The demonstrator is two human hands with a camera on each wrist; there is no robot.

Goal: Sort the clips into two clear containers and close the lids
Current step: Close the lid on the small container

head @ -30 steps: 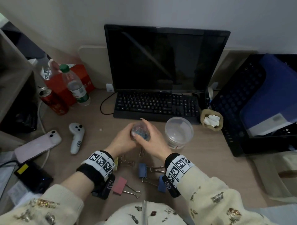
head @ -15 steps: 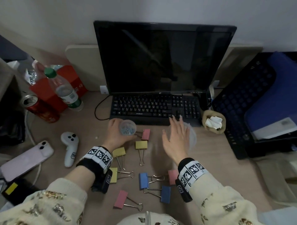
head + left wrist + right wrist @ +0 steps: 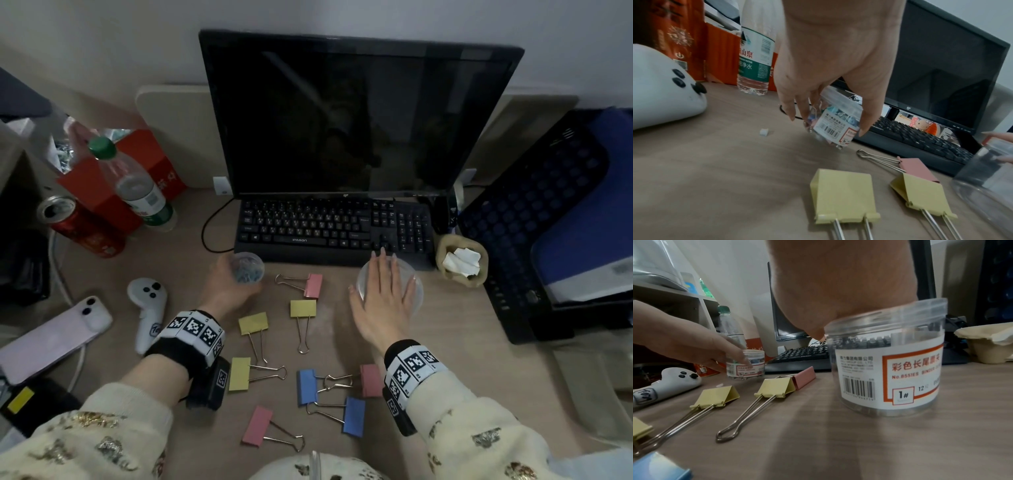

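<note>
My left hand (image 3: 229,287) grips a small clear container (image 3: 248,267) of small clips, tilted just above the desk in front of the keyboard's left end; the left wrist view shows its label (image 3: 835,128). Flat on top of the large clear container (image 3: 417,291) lies my right hand (image 3: 383,301), fingers straight. That labelled tub (image 3: 888,369) stands upright. Several large binder clips lie loose between my arms: pink (image 3: 313,285), yellow (image 3: 303,307), yellow (image 3: 253,322), blue (image 3: 307,386) and others nearer me.
A black keyboard (image 3: 332,229) and monitor (image 3: 356,113) stand behind the containers. To the left are a water bottle (image 3: 137,185), red can (image 3: 82,229), white controller (image 3: 149,308) and phone (image 3: 51,339). On the right sit a paper bowl (image 3: 460,263) and a black crate (image 3: 548,222).
Both hands held the small container together at the centre. My left hand has carried it to the left, and my right hand has gone to the large container and now lies on it.
</note>
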